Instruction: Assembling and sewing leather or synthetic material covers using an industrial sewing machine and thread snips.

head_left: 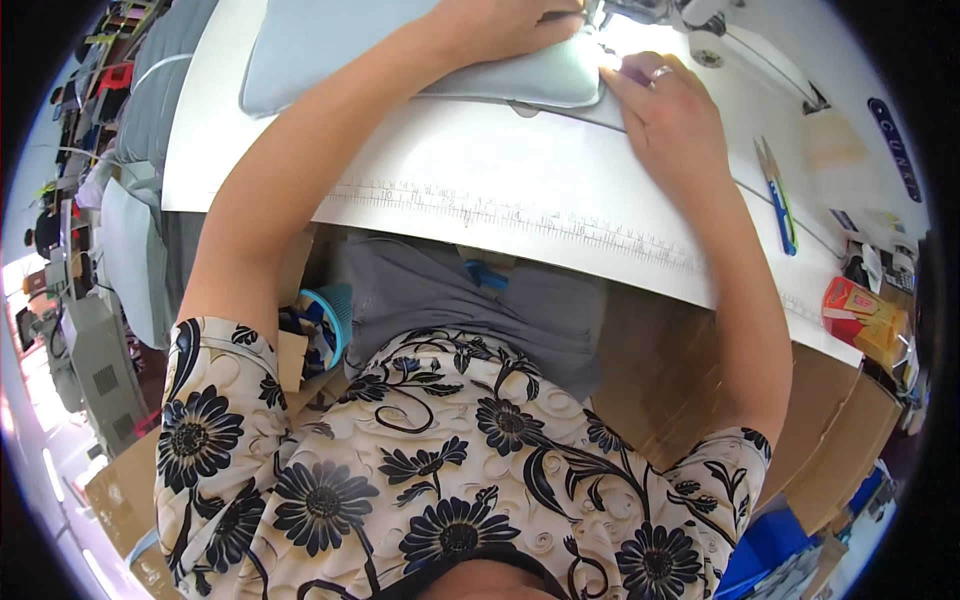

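A padded, light grey-blue cloth piece with rounded corners lies on the white table, its right edge under the lit needle area of a sewing machine. My left hand rests on top of the cloth, thumb and forefinger a little apart with a dark gap between them; the frame's top edge cuts off part of it. To the right of the needle, my right hand, with a ring on one finger, pinches the cloth's right edge between thumb and forefinger. The other fingers curl in.
Blue-handled scissors lie right of my right forearm. A printed ruler scale runs along the table's front edge. A red and yellow packet sits at the right corner. Grey cloth pieces are piled left; cardboard boxes stand below right.
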The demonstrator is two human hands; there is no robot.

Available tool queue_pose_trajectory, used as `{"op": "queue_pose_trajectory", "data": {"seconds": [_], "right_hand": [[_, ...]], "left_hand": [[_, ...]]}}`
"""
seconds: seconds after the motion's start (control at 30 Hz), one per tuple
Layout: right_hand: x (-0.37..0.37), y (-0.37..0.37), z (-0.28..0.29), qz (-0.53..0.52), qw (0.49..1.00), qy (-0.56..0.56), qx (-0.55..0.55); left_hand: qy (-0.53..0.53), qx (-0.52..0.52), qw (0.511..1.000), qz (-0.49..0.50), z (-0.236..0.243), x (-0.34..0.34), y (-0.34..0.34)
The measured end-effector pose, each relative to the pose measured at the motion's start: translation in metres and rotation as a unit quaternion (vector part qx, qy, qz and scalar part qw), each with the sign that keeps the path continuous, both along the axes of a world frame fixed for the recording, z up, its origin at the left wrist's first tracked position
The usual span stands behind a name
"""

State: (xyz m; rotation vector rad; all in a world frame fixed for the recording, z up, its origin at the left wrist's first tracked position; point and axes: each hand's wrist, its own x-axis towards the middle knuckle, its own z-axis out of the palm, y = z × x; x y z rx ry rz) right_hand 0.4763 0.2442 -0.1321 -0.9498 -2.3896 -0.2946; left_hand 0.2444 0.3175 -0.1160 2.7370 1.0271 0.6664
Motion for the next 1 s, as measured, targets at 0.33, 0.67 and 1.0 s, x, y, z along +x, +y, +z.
{"op": "queue_pose_trajectory", "data": {"seconds": [0.33, 0.67, 1.0], "right_hand": [[-0.015, -0.009, 0.023, 0.017, 0.998, 0.002, -0.055], [-0.044, -0.08, 0.056, 0.099, 0.986, 0.067, -0.116], [-0.092, -0.142, 0.028, 0.112, 0.978, 0.058, -0.166]], "left_hand": [[0.021, 0.095, 0.978, 0.184, 0.001, -0.018, -0.032], [0.042, -0.124, 0.958, 0.254, 0.074, -0.234, -0.204], [0.096, 0.013, 0.992, 0.078, 0.026, -0.183, -0.229]]}}
